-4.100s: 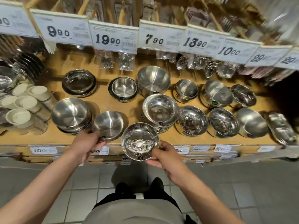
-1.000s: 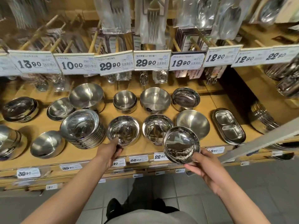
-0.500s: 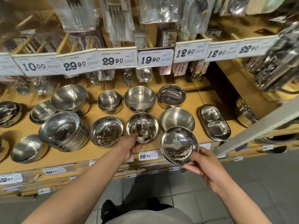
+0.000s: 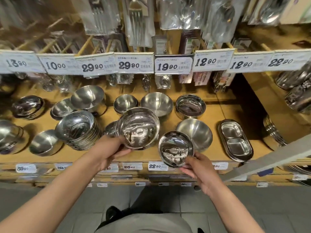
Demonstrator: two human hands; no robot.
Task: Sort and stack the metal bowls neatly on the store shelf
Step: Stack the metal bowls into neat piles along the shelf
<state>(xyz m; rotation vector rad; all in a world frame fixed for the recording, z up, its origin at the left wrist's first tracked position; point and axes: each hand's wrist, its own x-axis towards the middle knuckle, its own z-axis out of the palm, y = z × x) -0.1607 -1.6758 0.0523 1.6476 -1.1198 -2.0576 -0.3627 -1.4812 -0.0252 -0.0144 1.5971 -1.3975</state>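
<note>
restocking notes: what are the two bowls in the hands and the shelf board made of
Bowl in left hand: looks like polished steel; mirror-like reflections inside.
Bowl in right hand: same shiny metal look, sharp reflections.
Shelf board: matte tan, probably wood or laminate; no grain is visible.

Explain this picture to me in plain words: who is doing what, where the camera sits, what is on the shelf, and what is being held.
There is no machine here: a person works with two bare hands. The single camera is worn on the head and looks forward and down, so both forearms reach in from below. The wooden store shelf carries many shiny metal bowls, among them a tall stack of nested steel bowls and, to the right, a two-compartment oval steel tray. White price tags hang above. The left hand grips a wide polished steel bowl by its near rim, lifted off the shelf. The right hand holds a smaller polished steel bowl from below.
</note>
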